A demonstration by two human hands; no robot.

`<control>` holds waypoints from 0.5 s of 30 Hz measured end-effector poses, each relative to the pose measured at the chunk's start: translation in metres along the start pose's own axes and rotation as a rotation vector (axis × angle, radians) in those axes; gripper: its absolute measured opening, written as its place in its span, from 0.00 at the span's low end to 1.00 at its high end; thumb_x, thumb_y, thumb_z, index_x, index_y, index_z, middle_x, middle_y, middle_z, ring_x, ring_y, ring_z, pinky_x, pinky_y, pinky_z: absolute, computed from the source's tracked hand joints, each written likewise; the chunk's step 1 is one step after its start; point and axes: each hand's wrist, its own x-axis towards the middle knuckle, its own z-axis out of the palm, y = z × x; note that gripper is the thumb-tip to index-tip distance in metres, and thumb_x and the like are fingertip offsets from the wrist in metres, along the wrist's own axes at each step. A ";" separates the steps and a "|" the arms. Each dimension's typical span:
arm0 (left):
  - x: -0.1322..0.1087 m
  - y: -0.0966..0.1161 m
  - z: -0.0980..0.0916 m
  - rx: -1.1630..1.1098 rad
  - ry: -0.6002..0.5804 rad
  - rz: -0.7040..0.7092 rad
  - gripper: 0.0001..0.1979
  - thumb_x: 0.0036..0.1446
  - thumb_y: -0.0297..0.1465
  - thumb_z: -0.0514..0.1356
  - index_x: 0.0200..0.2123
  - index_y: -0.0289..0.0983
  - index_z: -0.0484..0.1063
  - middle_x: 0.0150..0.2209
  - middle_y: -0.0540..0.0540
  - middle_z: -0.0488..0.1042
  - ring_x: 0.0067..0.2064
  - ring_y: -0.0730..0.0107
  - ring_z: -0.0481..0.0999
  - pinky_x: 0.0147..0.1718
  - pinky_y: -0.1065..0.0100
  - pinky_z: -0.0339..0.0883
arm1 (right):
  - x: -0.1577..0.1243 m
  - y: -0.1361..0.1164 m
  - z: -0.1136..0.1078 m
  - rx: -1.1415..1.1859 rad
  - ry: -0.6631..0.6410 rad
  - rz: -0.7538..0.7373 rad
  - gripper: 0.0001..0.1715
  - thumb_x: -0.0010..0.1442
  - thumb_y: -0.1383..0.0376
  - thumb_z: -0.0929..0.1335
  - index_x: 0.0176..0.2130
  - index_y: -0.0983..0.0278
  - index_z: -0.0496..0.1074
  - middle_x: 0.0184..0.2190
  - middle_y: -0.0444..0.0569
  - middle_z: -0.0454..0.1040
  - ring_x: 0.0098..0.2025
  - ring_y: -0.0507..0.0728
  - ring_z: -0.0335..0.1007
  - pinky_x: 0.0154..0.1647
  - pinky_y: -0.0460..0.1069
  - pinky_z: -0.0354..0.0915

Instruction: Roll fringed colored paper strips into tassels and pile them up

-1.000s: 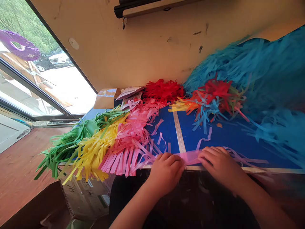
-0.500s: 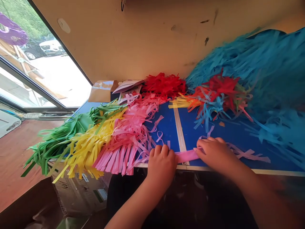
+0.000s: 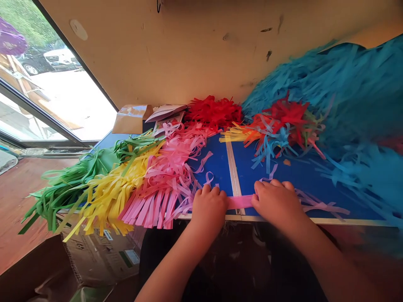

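- The left hand (image 3: pixel 209 205) is curled, fingers bent over one end of a pink paper band (image 3: pixel 239 202), which it appears to hold against the tabletop.
- The right hand (image 3: pixel 277 201) is curled the same way over the band's other end; neither hand is spread open.
- The band runs straight between the hands, near the front edge of the blue table (image 3: pixel 214 167), and crosses a metal seam strip (image 3: pixel 233 180).
- Loose lilac paper strips (image 3: pixel 321 206) lie just beside the right hand.
- A pink paper fringe (image 3: pixel 157 205) lies just beside the left hand, with yellow (image 3: pixel 107 197) and green (image 3: pixel 69 180) fringes beyond it.
- A red fringe (image 3: pixel 214 111) and a mixed-colour tangle (image 3: pixel 283 126) lie further along the table, against a large turquoise fringe heap (image 3: pixel 330 92).
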 end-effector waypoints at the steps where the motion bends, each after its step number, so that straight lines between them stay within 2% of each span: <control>1: -0.001 -0.001 0.000 0.009 0.016 -0.026 0.07 0.58 0.29 0.54 0.32 0.34 0.72 0.33 0.40 0.72 0.39 0.53 0.70 0.32 0.59 0.63 | -0.001 0.000 -0.003 -0.025 0.024 0.016 0.09 0.54 0.68 0.60 0.32 0.65 0.69 0.30 0.53 0.73 0.36 0.61 0.66 0.34 0.53 0.47; 4: -0.004 -0.007 0.000 0.069 0.075 -0.080 0.07 0.59 0.29 0.54 0.35 0.35 0.70 0.36 0.40 0.71 0.38 0.54 0.70 0.33 0.59 0.63 | -0.003 0.001 -0.008 -0.088 0.082 0.040 0.10 0.52 0.69 0.62 0.36 0.66 0.68 0.32 0.55 0.72 0.37 0.63 0.65 0.34 0.54 0.46; 8: -0.005 -0.016 0.002 0.126 0.102 -0.032 0.07 0.61 0.29 0.52 0.35 0.37 0.69 0.37 0.44 0.71 0.38 0.56 0.70 0.33 0.60 0.64 | -0.005 0.003 -0.007 -0.068 0.056 0.032 0.10 0.53 0.72 0.60 0.34 0.65 0.68 0.31 0.53 0.72 0.36 0.61 0.66 0.34 0.54 0.47; 13: -0.006 -0.019 0.006 0.124 0.132 -0.044 0.05 0.60 0.29 0.53 0.34 0.37 0.69 0.36 0.45 0.71 0.38 0.57 0.70 0.32 0.61 0.63 | -0.005 0.004 0.000 -0.021 0.051 0.035 0.10 0.53 0.72 0.60 0.34 0.64 0.69 0.32 0.52 0.72 0.37 0.60 0.66 0.34 0.53 0.47; 15: -0.008 -0.017 0.005 0.113 0.203 -0.040 0.05 0.59 0.28 0.54 0.34 0.37 0.69 0.36 0.45 0.72 0.38 0.58 0.70 0.33 0.61 0.62 | -0.005 0.005 0.002 -0.005 0.057 0.033 0.10 0.53 0.72 0.60 0.34 0.64 0.69 0.32 0.52 0.72 0.36 0.60 0.66 0.34 0.53 0.46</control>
